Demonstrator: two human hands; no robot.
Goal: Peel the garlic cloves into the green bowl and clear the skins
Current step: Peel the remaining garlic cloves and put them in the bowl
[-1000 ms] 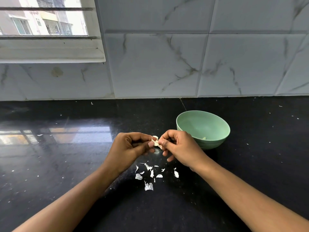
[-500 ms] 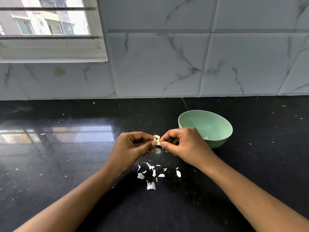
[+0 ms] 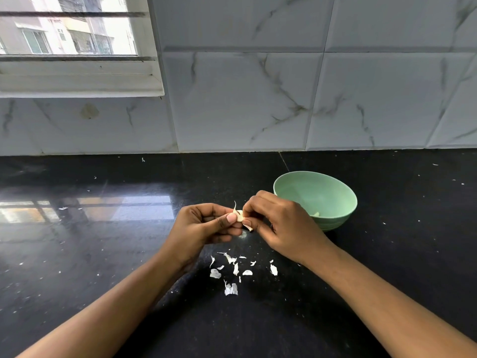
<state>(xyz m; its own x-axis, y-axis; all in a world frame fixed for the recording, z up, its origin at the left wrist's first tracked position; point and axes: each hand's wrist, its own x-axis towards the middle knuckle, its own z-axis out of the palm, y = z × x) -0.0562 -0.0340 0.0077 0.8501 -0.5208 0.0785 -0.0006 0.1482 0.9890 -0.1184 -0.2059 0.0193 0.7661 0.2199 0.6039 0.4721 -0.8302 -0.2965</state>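
Head view, looking down on a black countertop [image 3: 103,254], and both hands meet in the middle of it. The left hand [image 3: 204,226] has its fingers curled in, thumb pressed against the side of a garlic clove [image 3: 240,215]. The right hand [image 3: 281,226] pinches the same clove from the other side with its fingertips, so the clove is held up between the two hands, above the counter and just left of the green bowl [image 3: 353,202].

A thin strip of skin [image 3: 235,206] curls upward off the clove's top, and a second bit of skin [image 3: 249,227] sticks out below the right fingertips. How much of the clove is bare is too small to tell.

The bowl sits upright on the counter just behind the right hand, and the knuckles overlap its near rim in this view. Something pale [image 3: 316,214] lies low inside it, partly hidden by the hand.

Directly below the hands is a loose scatter of white skins [image 3: 232,267], flat on the stone between the two forearms. Smaller white flecks dot the counter farther out. Behind it all stands a marbled tile wall [image 3: 258,99], with a window [image 3: 72,34] at upper left.
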